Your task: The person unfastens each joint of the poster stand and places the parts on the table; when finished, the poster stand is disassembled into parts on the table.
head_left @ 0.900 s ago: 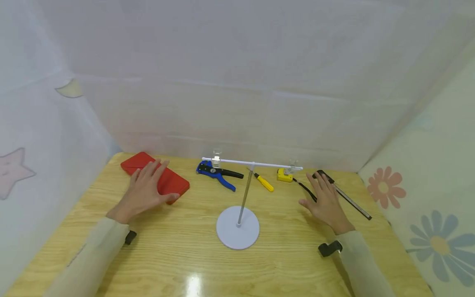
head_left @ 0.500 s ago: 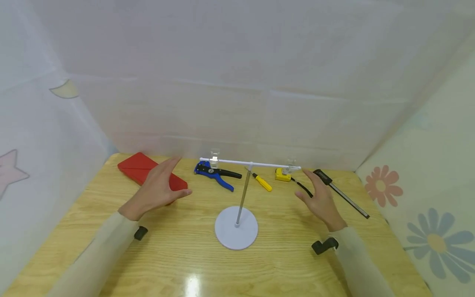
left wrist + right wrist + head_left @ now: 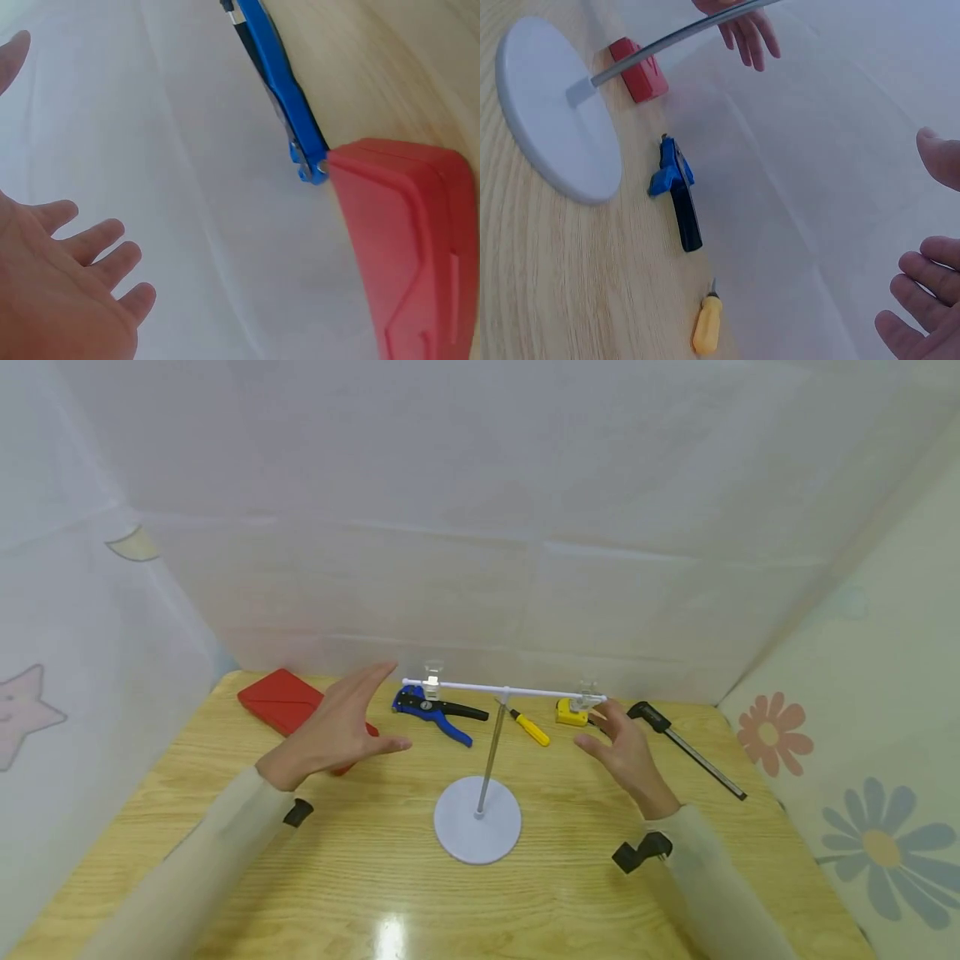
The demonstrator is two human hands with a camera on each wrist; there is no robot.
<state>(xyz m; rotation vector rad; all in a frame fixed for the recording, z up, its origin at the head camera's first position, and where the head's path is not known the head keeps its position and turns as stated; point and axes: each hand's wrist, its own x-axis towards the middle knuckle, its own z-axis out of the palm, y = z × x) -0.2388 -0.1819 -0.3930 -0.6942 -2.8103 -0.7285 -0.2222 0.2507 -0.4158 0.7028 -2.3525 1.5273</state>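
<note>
As a white T-shaped stand [image 3: 492, 752] rises from the wood-grain surface [image 3: 562, 893], my left hand [image 3: 330, 727] and right hand [image 3: 622, 756] flank it, thumbs spread wide from the fingers; whether the right one touches the crossbar [image 3: 472, 687] at its end, I cannot tell. Behind lie a blue-and-black wire stripper [image 3: 431, 708], a yellow screwdriver [image 3: 531, 727] and a yellow tape measure [image 3: 572, 713], with a red case [image 3: 281, 697] left and a caliper [image 3: 697, 757] right.

From the head I look forward and down over the table [image 3: 360, 877]; from the left wrist, closely at the case [image 3: 416, 247] at four o'clock; from the right wrist, across past the stand [image 3: 555, 127] to that same case, small at eleven.
</note>
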